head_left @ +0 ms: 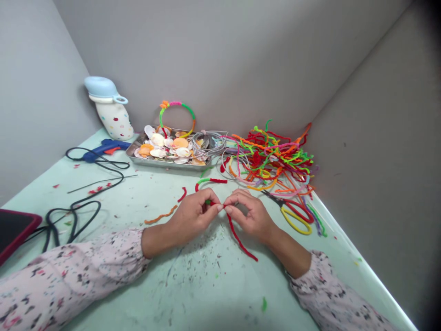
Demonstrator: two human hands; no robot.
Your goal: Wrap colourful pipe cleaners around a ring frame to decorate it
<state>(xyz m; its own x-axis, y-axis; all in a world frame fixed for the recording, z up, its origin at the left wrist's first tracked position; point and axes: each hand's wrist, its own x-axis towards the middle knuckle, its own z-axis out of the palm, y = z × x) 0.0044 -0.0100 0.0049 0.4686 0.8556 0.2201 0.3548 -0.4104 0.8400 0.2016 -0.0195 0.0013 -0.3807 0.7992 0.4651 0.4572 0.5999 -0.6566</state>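
Note:
My left hand and my right hand meet above the middle of the pale green table, fingertips almost touching. Both pinch a red pipe cleaner, whose long end hangs down past my right palm onto the table. A bit of green shows at my left fingers, partly hidden by them. A short orange pipe cleaner lies left of my left hand, and a short red piece lies beyond it. Scissors with red and yellow handles lie right of my right hand.
A tangled heap of multicoloured pipe cleaners fills the back right. A metal tray of seashells stands behind, with a pipe-cleaner hoop above it. A blue glue gun, black cords, a dotted bottle and a dark tablet are at left. Grey walls enclose the table.

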